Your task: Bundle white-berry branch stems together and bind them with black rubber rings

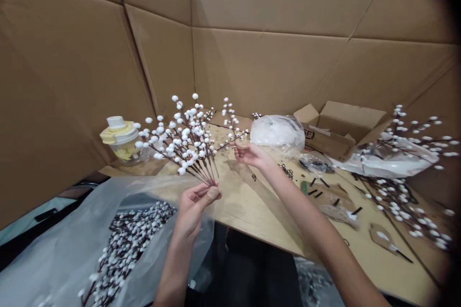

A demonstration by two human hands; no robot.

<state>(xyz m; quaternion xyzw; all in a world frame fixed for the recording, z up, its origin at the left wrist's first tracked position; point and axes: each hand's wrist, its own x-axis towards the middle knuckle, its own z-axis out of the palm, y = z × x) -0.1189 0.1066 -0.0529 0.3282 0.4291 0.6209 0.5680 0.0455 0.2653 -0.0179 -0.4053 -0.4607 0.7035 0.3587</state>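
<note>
Left hand [196, 206]: It is low, near the middle of the view. It holds the bottom ends of the stems.
Left fingers [201, 193]: They are shut tight around the stems, and the thumb presses on them.
Right hand [252, 156]: It reaches out over the surface [248, 206], up by the right side of the bunch.
Right fingers [239, 149]: They are a little apart, and their tips are at a thin twig. I cannot tell if they grip it.
Bunch of stems [187, 146]: These are thin brown stems with many round white fluffy buds. The bunch is in the air above the near edge of the surface, and it fans out at the top.
Clear plastic bag [158, 192]: It lies at the lower left, by the left arm, with many more white-bud stems [126, 249] inside.
Yellow and white jar [118, 139]: It stands at the back left corner.
Puffy plastic bag [277, 134]: It sits at the back, just past the right hand.
Cardboard box [342, 124]: It stands open at the back right.
Loose branches [403, 201]: They lie on the right side of the surface, some on shiny plastic.
Small black stem bits [319, 189]: They lie on the surface, near the right arm.
Cardboard walls [270, 57]: They stand up around the back and the sides.
</note>
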